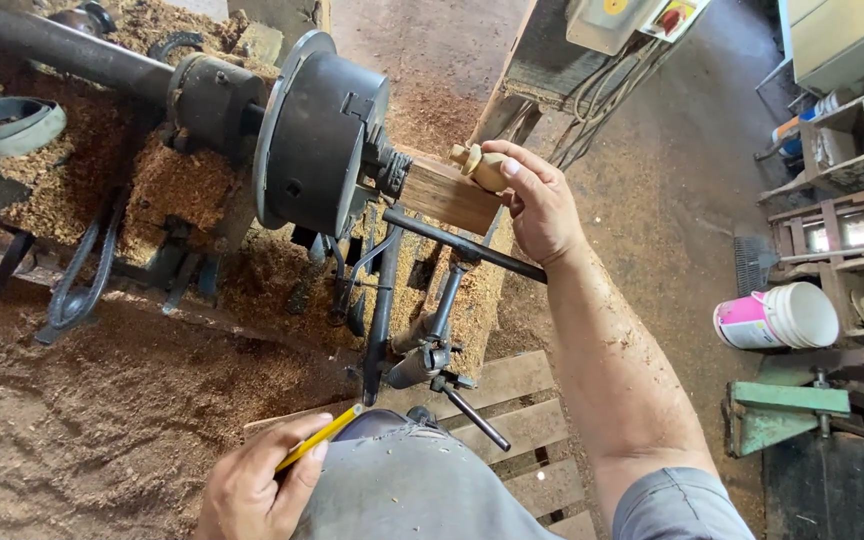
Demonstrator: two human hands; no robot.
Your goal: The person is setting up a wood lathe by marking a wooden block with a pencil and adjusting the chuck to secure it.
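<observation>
At the lathe chuck (322, 130), right hand (542, 205) pinches small wooden piece (479, 165); left hand (252, 490) seemingly grips pencil (318, 438).

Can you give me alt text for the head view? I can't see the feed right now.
At a sawdust-covered wood lathe, the right hand holds a small turned wooden piece against the block in the chuck. The left hand holds a yellow pencil low near the person's lap. A pink-and-white bucket lies on the floor to the right.
</observation>
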